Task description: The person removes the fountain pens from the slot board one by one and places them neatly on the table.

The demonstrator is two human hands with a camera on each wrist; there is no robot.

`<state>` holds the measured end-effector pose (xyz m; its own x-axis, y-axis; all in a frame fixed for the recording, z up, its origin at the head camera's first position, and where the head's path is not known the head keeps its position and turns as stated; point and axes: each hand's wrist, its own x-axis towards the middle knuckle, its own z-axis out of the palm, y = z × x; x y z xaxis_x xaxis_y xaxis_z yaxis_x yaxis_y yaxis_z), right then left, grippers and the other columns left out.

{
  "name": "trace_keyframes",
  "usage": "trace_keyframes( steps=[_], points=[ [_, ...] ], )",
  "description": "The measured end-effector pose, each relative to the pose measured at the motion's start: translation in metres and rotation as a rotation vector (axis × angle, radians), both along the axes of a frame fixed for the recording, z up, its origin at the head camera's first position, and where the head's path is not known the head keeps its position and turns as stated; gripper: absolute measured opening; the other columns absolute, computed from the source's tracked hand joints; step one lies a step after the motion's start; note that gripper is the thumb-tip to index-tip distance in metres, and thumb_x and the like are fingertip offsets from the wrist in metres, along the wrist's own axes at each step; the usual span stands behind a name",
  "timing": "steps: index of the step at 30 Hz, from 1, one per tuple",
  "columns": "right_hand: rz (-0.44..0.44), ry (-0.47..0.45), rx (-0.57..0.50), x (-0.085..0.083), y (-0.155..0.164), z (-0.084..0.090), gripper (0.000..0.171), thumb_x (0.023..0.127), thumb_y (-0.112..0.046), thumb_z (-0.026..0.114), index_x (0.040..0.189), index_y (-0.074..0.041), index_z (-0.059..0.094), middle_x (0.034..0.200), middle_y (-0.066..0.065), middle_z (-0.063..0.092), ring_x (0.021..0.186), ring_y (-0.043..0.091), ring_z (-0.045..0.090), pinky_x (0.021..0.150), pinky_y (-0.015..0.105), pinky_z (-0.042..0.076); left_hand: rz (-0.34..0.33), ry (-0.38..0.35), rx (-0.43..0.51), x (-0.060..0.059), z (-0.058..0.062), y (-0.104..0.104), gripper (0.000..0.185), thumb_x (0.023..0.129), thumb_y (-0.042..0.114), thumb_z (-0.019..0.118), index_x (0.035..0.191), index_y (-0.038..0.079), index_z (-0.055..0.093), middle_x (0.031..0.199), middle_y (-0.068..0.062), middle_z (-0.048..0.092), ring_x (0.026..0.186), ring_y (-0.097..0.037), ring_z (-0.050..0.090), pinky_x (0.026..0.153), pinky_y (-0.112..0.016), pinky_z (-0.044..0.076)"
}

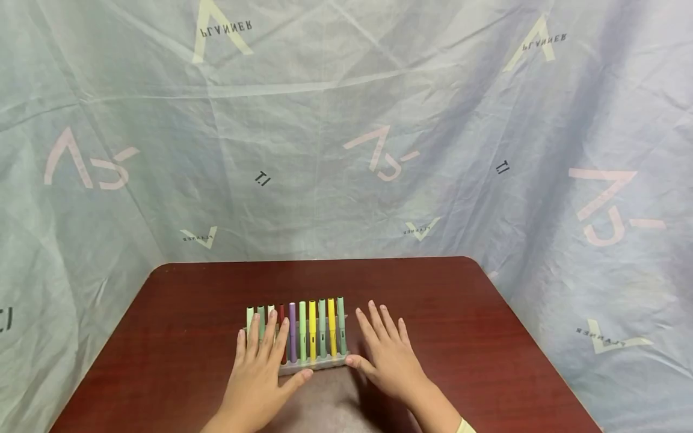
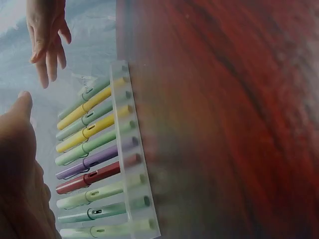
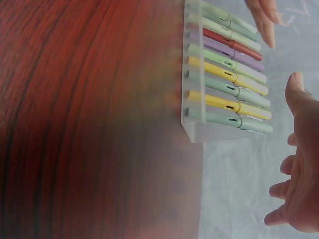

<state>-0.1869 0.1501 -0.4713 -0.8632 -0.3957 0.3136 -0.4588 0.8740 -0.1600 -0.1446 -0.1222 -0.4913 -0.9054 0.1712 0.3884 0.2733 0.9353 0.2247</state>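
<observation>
My left hand (image 1: 258, 373) lies flat over the left end of the pen rack (image 1: 316, 362), its fingers straight and spread; they cover the first pale green pens (image 1: 261, 322), and the thumb reaches along the front edge of the rack. The grip of this hand is fully open and holds nothing. My right hand (image 1: 387, 352) is just beside the right end of the rack, palm down over the worktop (image 1: 487, 337), fingers straight and a little apart, with the thumb close to the corner of the rack; I cannot tell if it touches. This grip too is open and has nothing in it. The rack is a clear holder that stands in the middle of the dark red worktop, near my side. In it the pens stand in one row, leaning back: pale green ones, a dark red pen (image 2: 94, 177), a purple pen (image 2: 97, 158), and two yellow pens (image 3: 232, 78) between green ones.
</observation>
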Motion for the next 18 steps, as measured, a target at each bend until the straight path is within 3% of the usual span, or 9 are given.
trace_keyframes(
  steps=[7,10,13,18],
  points=[
    [0.014,-0.087,-0.038,-0.005,0.002,-0.004,0.088,0.089,-0.062,0.057,0.157,-0.018,0.023,0.164,0.008,0.017,0.150,0.032,0.020,0.116,0.061,0.023,0.017,-0.061,0.057,-0.002,0.000,-0.015,0.098,0.089,0.073,0.047,0.159,0.017,0.008,0.166,-0.003,-0.012,0.151,-0.034,-0.011,0.119,-0.044,-0.019],
    [0.012,-0.150,-0.108,-0.009,0.004,-0.004,0.086,0.091,-0.059,0.058,0.158,-0.019,0.021,0.162,0.007,0.024,0.145,0.031,0.032,0.114,0.055,0.032,0.015,-0.110,0.154,-0.003,0.002,-0.028,0.098,0.089,0.072,0.049,0.159,0.020,0.005,0.166,-0.001,-0.009,0.152,-0.029,-0.008,0.122,-0.054,0.001],
    [0.000,-0.224,-0.207,-0.014,0.007,-0.004,0.082,0.092,-0.056,0.059,0.157,-0.020,0.025,0.157,0.004,0.037,0.139,0.030,0.043,0.109,0.053,0.040,0.028,-0.199,0.294,-0.002,0.007,-0.040,0.101,0.086,0.073,0.051,0.159,0.024,0.001,0.166,-0.001,-0.002,0.152,-0.032,0.005,0.112,-0.064,0.026],
    [-0.027,-0.338,-0.373,-0.025,0.012,-0.006,0.072,0.092,-0.061,0.056,0.151,-0.022,0.038,0.142,0.004,0.055,0.125,0.028,0.058,0.099,0.053,0.048,0.102,-0.409,0.506,-0.004,0.017,-0.058,0.111,0.080,0.075,0.058,0.158,0.028,-0.006,0.164,-0.013,0.015,0.144,-0.042,0.029,0.104,-0.067,0.036]
  ],
)
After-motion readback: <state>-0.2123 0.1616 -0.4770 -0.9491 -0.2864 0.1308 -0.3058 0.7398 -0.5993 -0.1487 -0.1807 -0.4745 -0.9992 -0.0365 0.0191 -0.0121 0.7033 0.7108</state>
